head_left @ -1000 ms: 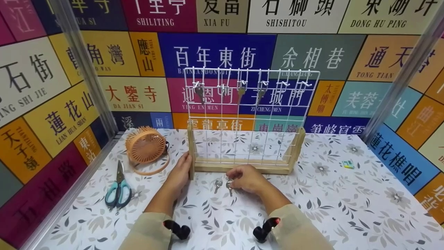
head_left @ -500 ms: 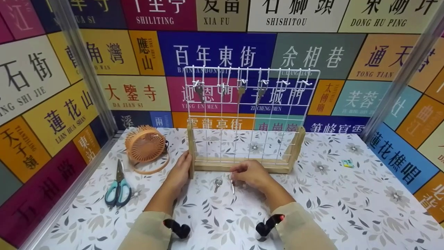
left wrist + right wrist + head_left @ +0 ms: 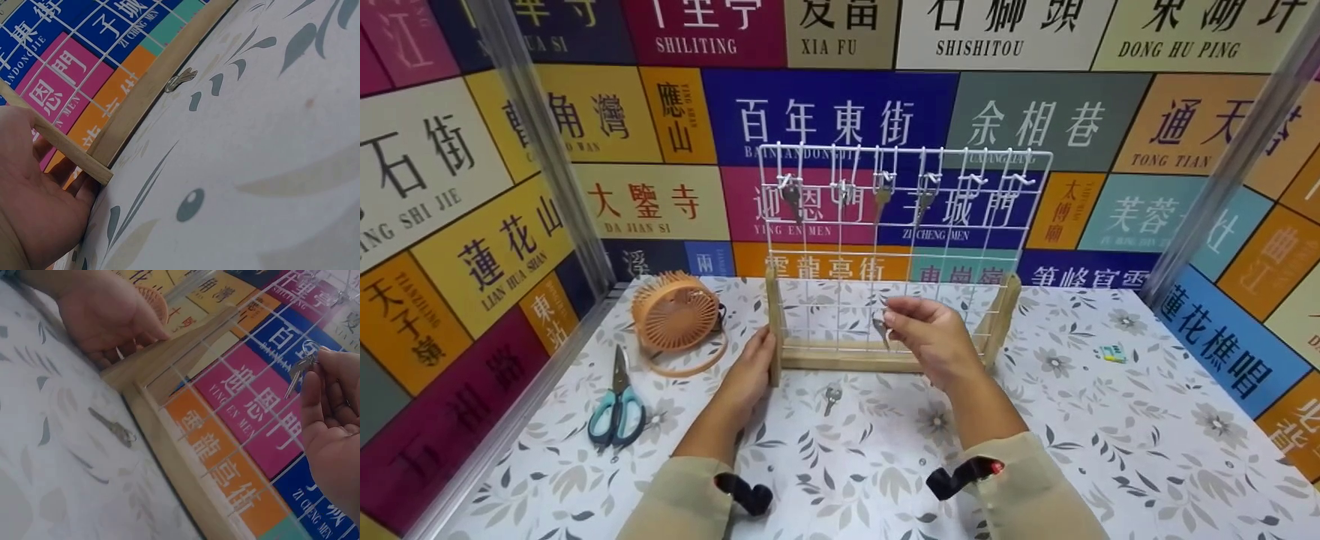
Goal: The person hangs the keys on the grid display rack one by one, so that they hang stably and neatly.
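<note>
In the head view my right hand (image 3: 934, 337) pinches a small bunch of keys (image 3: 881, 330) between thumb and fingertips, in front of the lower wire grid. The right wrist view shows these keys (image 3: 301, 368) hanging from a thin ring. My left hand (image 3: 750, 371) grips the left wooden upright (image 3: 73, 149) of the wire grid rack (image 3: 885, 365), thumb on one side and fingers on the other. Another bunch of keys (image 3: 832, 400) lies on the table before the rack. Near the top, several white hooks hold keys (image 3: 790, 196); the two rightmost hooks (image 3: 1018, 182) carry none.
Left of the rack stand an orange fan (image 3: 676, 315) and teal-handled scissors (image 3: 617, 405) on the flower-patterned tablecloth (image 3: 825, 495). A small green and yellow item (image 3: 1112, 353) lies at the right. Walls with coloured sign panels (image 3: 832, 109) enclose the back and sides.
My right hand has picked up the right-hand bunch of keys from the table and raised it up and forward to the grid. The left hand stays on the upright.
</note>
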A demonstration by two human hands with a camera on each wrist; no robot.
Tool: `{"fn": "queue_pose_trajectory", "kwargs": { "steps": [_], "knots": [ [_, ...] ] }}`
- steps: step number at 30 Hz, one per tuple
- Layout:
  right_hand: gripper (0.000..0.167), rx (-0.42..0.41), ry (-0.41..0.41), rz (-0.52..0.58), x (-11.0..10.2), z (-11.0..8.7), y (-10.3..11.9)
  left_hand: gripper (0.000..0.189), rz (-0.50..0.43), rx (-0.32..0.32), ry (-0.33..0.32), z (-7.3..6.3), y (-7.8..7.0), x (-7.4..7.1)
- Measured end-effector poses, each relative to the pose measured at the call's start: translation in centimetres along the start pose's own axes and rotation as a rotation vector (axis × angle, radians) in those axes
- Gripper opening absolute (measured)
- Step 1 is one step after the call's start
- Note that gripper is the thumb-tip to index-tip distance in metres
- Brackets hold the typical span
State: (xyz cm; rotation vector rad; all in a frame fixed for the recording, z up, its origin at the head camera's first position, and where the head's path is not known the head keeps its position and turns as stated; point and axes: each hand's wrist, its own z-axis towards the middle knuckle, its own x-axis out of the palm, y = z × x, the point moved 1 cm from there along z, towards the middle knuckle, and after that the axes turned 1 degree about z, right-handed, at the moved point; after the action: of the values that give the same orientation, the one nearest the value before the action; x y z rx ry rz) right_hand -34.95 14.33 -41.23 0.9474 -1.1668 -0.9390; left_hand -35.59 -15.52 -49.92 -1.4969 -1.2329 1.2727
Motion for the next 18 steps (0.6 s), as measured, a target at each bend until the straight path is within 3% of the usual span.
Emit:
{"fn": "queue_pose_trajectory", "kwargs": {
  "steps": [6,11,18],
  "knots": [
    [0.026,-0.100,-0.011,0.146,1.1,-1.4,3.3,0.072,0.015,-0.012,-0.005,0.0,-0.1,0.0],
    [0.031,-0.150,-0.005,0.142,0.7,-1.9,6.0,0.073,0.022,0.025,-0.005,0.0,0.0,0.1],
    [0.020,-0.197,-0.022,0.090,-1.1,-1.7,11.1,0.074,0.016,0.019,-0.002,0.1,0.0,-0.1]
  ]
}}
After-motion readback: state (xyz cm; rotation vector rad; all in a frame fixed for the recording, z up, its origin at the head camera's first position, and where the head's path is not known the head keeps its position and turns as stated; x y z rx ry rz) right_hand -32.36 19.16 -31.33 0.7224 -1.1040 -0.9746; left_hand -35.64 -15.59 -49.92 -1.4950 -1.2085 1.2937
